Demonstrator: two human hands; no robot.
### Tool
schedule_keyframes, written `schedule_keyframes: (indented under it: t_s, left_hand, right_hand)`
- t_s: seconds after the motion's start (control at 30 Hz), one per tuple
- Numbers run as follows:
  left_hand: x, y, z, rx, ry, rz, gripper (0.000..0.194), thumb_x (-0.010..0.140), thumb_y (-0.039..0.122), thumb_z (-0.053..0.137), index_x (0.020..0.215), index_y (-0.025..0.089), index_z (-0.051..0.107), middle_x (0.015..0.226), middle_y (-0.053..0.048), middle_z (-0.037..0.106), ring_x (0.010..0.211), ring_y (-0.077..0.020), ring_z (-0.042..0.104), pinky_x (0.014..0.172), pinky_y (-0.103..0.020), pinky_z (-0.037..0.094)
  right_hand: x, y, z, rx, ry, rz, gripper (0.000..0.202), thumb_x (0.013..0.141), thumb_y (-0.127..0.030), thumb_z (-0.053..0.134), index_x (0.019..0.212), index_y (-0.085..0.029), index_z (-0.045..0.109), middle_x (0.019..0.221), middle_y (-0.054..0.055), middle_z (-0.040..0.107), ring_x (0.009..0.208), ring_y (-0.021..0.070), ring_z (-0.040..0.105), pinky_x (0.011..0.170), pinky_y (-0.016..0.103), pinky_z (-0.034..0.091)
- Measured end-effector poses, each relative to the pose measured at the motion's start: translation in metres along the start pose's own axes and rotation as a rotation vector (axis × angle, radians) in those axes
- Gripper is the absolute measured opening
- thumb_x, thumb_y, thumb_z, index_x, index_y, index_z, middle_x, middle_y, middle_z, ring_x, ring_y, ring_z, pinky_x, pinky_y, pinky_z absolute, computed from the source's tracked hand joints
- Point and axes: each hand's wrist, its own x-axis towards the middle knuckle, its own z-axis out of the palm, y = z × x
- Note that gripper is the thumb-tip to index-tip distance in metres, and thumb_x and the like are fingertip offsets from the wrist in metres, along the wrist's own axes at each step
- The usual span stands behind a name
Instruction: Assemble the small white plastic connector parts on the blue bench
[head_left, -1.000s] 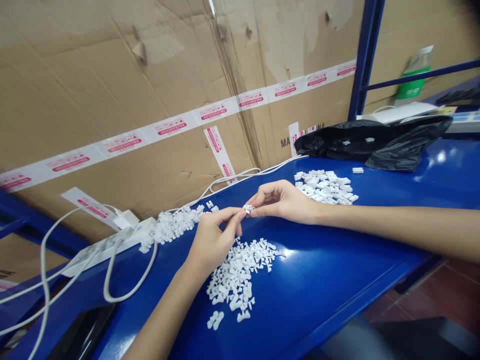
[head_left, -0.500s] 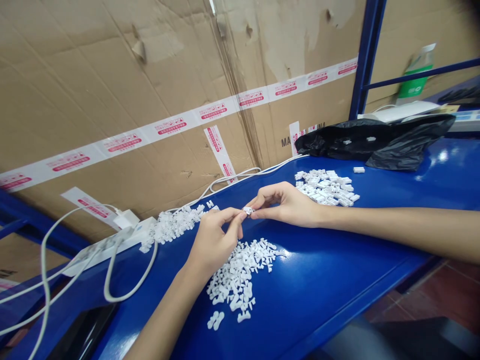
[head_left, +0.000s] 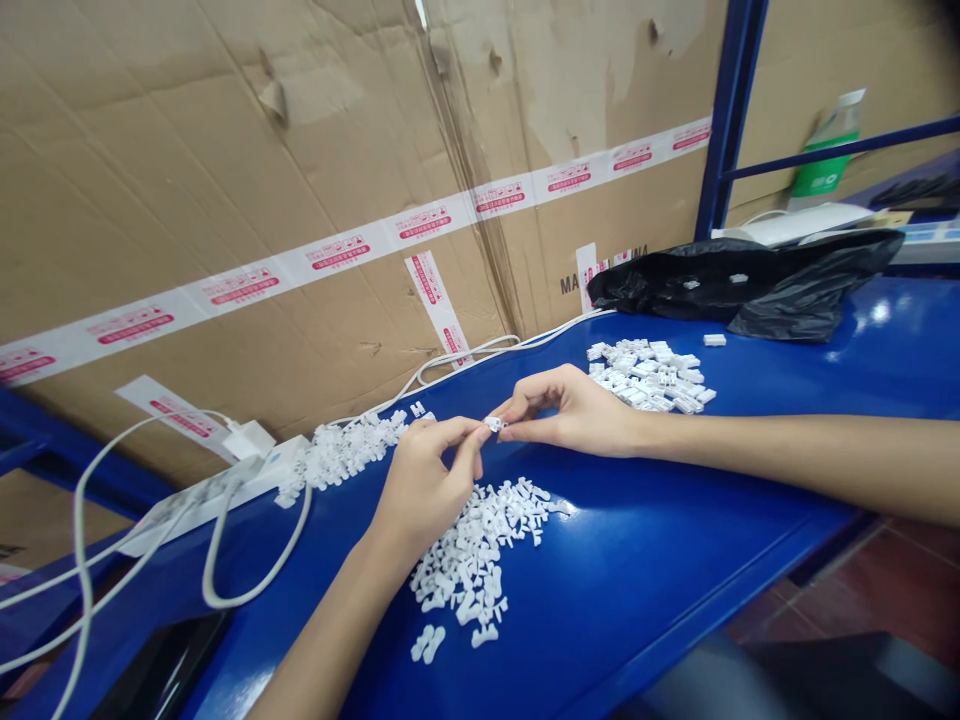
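Pinching one small white piece (head_left: 494,424) above the blue table (head_left: 637,540)

Clamping it between thumb and finger of the left hand (head_left: 424,475) from eight o'clock, and likewise of the right hand (head_left: 574,412) from three. Flanked by loose white parts (head_left: 480,550) near six, white blocks (head_left: 649,375) past two, whitish pieces (head_left: 349,450) near nine; farther out, by a black bag (head_left: 795,290) past two

Cardboard (head_left: 330,120) crossed by printed tape (head_left: 341,250) stands behind the blue worktop (head_left: 600,560), with a green-labelled bottle (head_left: 829,150) behind a blue rail (head_left: 847,150) and white cables (head_left: 217,560) looping near a dark, glossy object (head_left: 161,665).
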Motion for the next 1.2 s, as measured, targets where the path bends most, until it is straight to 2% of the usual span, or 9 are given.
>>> schedule_keyframes:
  t_s: [0.37, 0.6, 0.73, 0.8, 0.9, 0.97, 1.07, 1.2]
  left_hand:
    - [-0.0005, -0.0016, -0.0008, 0.044, 0.045, 0.034, 0.034, 0.097, 0.021, 0.054, 0.066, 0.023, 0.067, 0.060, 0.003, 0.068, 0.060, -0.0156, 0.058, 0.076, -0.036, 0.042]
    - [0.0000, -0.0022, -0.0012, 0.050, 0.033, 0.072, 0.032, 0.096, 0.020, 0.056, 0.066, 0.022, 0.065, 0.061, 0.004, 0.068, 0.061, -0.0149, 0.060, 0.076, -0.036, 0.041]
    - [0.0001, -0.0033, -0.0014, 0.061, 0.029, 0.076, 0.027, 0.096, 0.021, 0.057, 0.071, 0.022, 0.067, 0.061, 0.004, 0.067, 0.061, -0.0152, 0.060, 0.075, -0.035, 0.042]
    - [-0.0001, -0.0049, -0.0010, 0.092, 0.040, 0.077, 0.023, 0.095, 0.023, 0.058, 0.076, 0.022, 0.069, 0.064, 0.003, 0.069, 0.062, -0.0158, 0.061, 0.075, -0.036, 0.044]
    - [-0.0006, -0.0073, 0.0000, 0.099, 0.084, 0.077, 0.012, 0.094, 0.028, 0.062, 0.095, 0.021, 0.073, 0.076, -0.001, 0.074, 0.069, -0.0178, 0.065, 0.078, -0.036, 0.048]
    - [-0.0006, -0.0076, 0.0006, 0.031, 0.094, 0.064, 0.018, 0.094, 0.029, 0.064, 0.107, 0.020, 0.072, 0.085, -0.003, 0.077, 0.075, -0.0186, 0.069, 0.079, -0.035, 0.051]
    - [0.0001, -0.0057, 0.0009, -0.093, 0.071, 0.024, 0.016, 0.095, 0.027, 0.063, 0.104, 0.019, 0.074, 0.095, -0.005, 0.078, 0.082, -0.0184, 0.071, 0.079, -0.032, 0.054]
    - [0.0016, -0.0022, 0.0005, -0.132, 0.095, -0.015, 0.011, 0.091, 0.025, 0.066, 0.096, 0.018, 0.072, 0.088, -0.003, 0.076, 0.078, -0.0169, 0.069, 0.075, -0.030, 0.054]
  right_hand:
    - [-0.0026, -0.0031, 0.0012, -0.060, 0.009, -0.033, 0.017, 0.081, -0.033, 0.080, 0.082, -0.017, 0.074, 0.095, 0.006, 0.080, 0.094, 0.0230, 0.075, 0.086, 0.037, 0.059]
    - [-0.0032, -0.0046, 0.0014, -0.210, 0.011, -0.101, 0.014, 0.086, -0.030, 0.073, 0.081, -0.017, 0.070, 0.091, 0.005, 0.079, 0.083, 0.0190, 0.074, 0.074, 0.031, 0.059]
    - [-0.0024, -0.0034, 0.0019, -0.207, 0.023, -0.084, 0.016, 0.086, -0.032, 0.074, 0.082, -0.017, 0.070, 0.091, 0.006, 0.078, 0.083, 0.0187, 0.073, 0.073, 0.030, 0.058]
    - [-0.0016, -0.0019, 0.0021, -0.169, 0.038, -0.066, 0.019, 0.085, -0.034, 0.076, 0.084, -0.016, 0.071, 0.088, 0.006, 0.078, 0.081, 0.0183, 0.073, 0.073, 0.030, 0.058]
    - [-0.0007, -0.0006, 0.0023, -0.072, 0.030, -0.028, 0.027, 0.084, -0.041, 0.077, 0.088, -0.016, 0.070, 0.084, 0.006, 0.076, 0.077, 0.0176, 0.074, 0.071, 0.029, 0.059]
    - [-0.0009, -0.0010, 0.0024, -0.025, 0.000, -0.001, 0.031, 0.086, -0.045, 0.076, 0.092, -0.015, 0.069, 0.085, 0.007, 0.077, 0.077, 0.0175, 0.074, 0.066, 0.028, 0.058]
    - [-0.0016, -0.0023, 0.0025, -0.017, -0.033, 0.004, 0.029, 0.088, -0.042, 0.074, 0.098, -0.016, 0.067, 0.089, 0.007, 0.078, 0.077, 0.0172, 0.074, 0.063, 0.026, 0.056]
    - [-0.0010, -0.0026, 0.0015, -0.121, -0.008, -0.030, 0.031, 0.089, -0.033, 0.074, 0.113, -0.017, 0.065, 0.087, 0.004, 0.078, 0.076, 0.0160, 0.073, 0.071, 0.027, 0.056]
